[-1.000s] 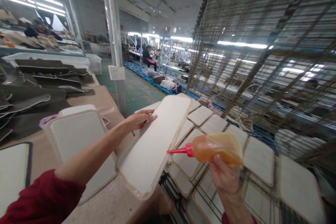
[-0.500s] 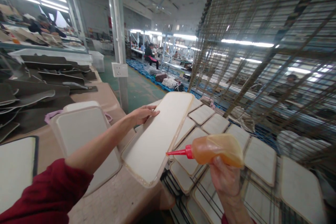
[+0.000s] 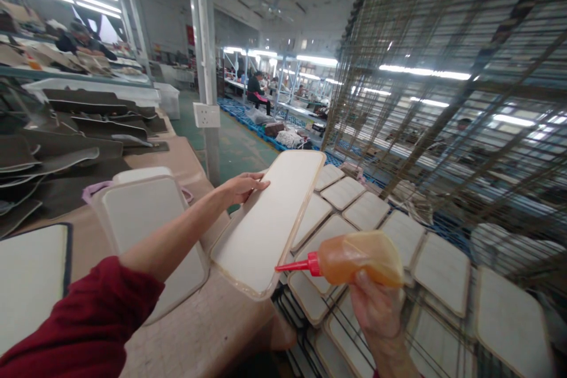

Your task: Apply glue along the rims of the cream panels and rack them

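Note:
My left hand [image 3: 241, 187] grips the far left edge of a long white panel [image 3: 270, 221] with a tan rim, holding it tilted over the table's edge. My right hand [image 3: 376, 307] is closed round an orange squeeze bottle [image 3: 354, 258] whose red nozzle points left at the panel's near right edge, close to the rim. More white panels [image 3: 142, 218] lie stacked on the table to the left of the held one.
Several white tan-rimmed panels [image 3: 443, 269] lie spread on a wire rack [image 3: 443, 71] to the right. Dark grey mats [image 3: 66, 147] pile up at the table's left. A pillar with a socket [image 3: 206, 114] stands beyond the table. Other people work in the background.
My left hand has drawn the panel a little up and right. The bottle's nozzle has dropped slightly and come closer to the panel's near right edge.

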The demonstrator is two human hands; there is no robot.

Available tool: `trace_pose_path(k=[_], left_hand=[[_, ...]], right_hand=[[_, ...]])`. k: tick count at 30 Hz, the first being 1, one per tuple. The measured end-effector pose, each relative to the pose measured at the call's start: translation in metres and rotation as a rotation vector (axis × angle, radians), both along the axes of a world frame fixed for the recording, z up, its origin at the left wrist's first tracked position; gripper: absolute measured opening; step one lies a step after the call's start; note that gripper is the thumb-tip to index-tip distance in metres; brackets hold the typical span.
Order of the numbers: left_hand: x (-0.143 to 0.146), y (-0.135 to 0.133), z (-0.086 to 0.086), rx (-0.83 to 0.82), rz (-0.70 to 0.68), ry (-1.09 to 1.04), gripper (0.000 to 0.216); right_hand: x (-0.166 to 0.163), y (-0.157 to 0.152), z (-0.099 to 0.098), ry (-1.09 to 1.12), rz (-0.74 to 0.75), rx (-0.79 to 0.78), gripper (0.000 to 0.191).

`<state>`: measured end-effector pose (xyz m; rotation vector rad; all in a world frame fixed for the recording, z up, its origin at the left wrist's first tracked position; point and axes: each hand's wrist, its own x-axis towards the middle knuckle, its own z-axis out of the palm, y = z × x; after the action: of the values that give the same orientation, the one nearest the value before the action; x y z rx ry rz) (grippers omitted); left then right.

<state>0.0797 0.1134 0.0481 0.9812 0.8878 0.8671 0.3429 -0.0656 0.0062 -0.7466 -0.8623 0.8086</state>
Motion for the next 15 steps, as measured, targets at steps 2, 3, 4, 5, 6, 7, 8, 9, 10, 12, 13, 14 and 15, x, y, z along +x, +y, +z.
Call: trace_pose_path(k=[2, 3, 4, 5, 6, 7, 8, 9, 10, 12, 13, 14, 15], left_hand=[[-0.001, -0.001, 0.002, -0.003, 0.037, 0.008, 0.059], [-0.001, -0.001, 0.002, -0.002, 0.061, 0.011, 0.059], [-0.001, -0.001, 0.003, 0.001, 0.084, 0.013, 0.059], [-0.002, -0.001, 0.003, 0.006, 0.105, 0.013, 0.059], [-0.003, -0.001, 0.003, 0.011, 0.121, 0.014, 0.059], [-0.003, -0.001, 0.002, 0.019, 0.132, 0.015, 0.060], [-0.003, -0.002, 0.002, 0.029, 0.143, 0.017, 0.061], [-0.003, -0.004, 0.001, 0.042, 0.152, 0.020, 0.063], [-0.002, -0.007, -0.001, 0.060, 0.158, 0.023, 0.065], [0.003, -0.014, -0.005, 0.108, 0.166, 0.038, 0.071], [0.006, -0.019, -0.008, 0.137, 0.165, 0.050, 0.073], [0.010, -0.024, -0.012, 0.170, 0.160, 0.073, 0.075], [0.013, -0.029, -0.015, 0.195, 0.141, 0.094, 0.077]], right_hand=[[-0.004, -0.004, -0.003, 0.008, 0.013, -0.018, 0.046], [-0.005, -0.007, -0.005, 0.005, 0.029, -0.028, 0.047], [-0.007, -0.009, -0.007, 0.001, 0.049, -0.040, 0.046], [-0.008, -0.011, -0.008, -0.002, 0.064, -0.051, 0.045], [-0.008, -0.011, -0.008, 0.001, 0.071, -0.058, 0.043], [-0.008, -0.010, -0.006, 0.013, 0.067, -0.058, 0.041], [-0.007, -0.007, -0.002, 0.036, 0.051, -0.051, 0.038], [-0.005, -0.002, 0.003, 0.068, 0.026, -0.035, 0.037], [-0.004, 0.005, 0.010, 0.104, -0.003, -0.011, 0.037], [0.000, 0.024, 0.024, 0.166, -0.053, 0.048, 0.039], [0.002, 0.034, 0.030, 0.182, -0.069, 0.075, 0.039], [0.004, 0.044, 0.035, 0.187, -0.079, 0.096, 0.039], [0.006, 0.053, 0.039, 0.182, -0.083, 0.116, 0.039]])
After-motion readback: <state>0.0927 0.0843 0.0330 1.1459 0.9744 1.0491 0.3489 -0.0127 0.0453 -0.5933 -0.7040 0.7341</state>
